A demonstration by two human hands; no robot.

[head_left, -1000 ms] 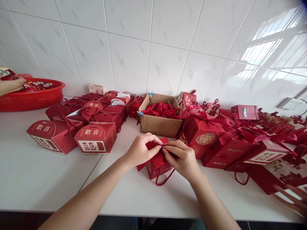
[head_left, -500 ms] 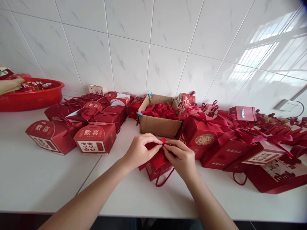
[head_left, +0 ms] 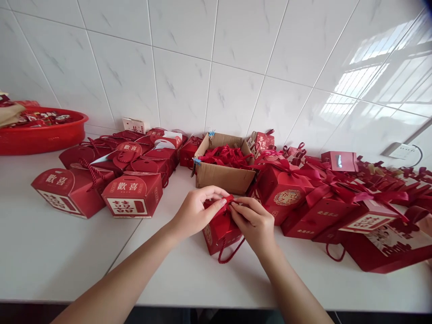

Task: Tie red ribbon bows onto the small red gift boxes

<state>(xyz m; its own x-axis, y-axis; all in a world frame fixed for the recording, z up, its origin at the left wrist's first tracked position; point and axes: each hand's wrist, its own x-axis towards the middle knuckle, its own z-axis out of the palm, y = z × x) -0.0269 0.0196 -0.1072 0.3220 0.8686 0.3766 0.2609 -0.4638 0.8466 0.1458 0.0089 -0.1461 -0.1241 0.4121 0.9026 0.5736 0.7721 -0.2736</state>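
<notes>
A red gift box (head_left: 219,231) stands on the white table in front of me, a twisted red cord handle (head_left: 232,257) hanging down its near side. On its top, a red ribbon (head_left: 230,202) is gathered between my two hands. My left hand (head_left: 202,209) pinches the ribbon from the left, thumb against fingers. From the right, my right hand (head_left: 254,220) grips it with thumb and fingertips close together. The fingers partly hide the ribbon, so its exact fold or knot cannot be made out.
Behind the box stands a cardboard carton (head_left: 224,177) of red ribbons. Several red boxes (head_left: 133,198) sit to the left, ribbon-tied boxes (head_left: 286,189) to the right. At far left, another person's hand (head_left: 10,114) is over a red basin (head_left: 43,135) of wrapped sweets.
My left thumb and fingers have parted slightly from my right fingertips, moving a little left. A loose red end left of the box no longer shows. The other person's hand has shifted left.
</notes>
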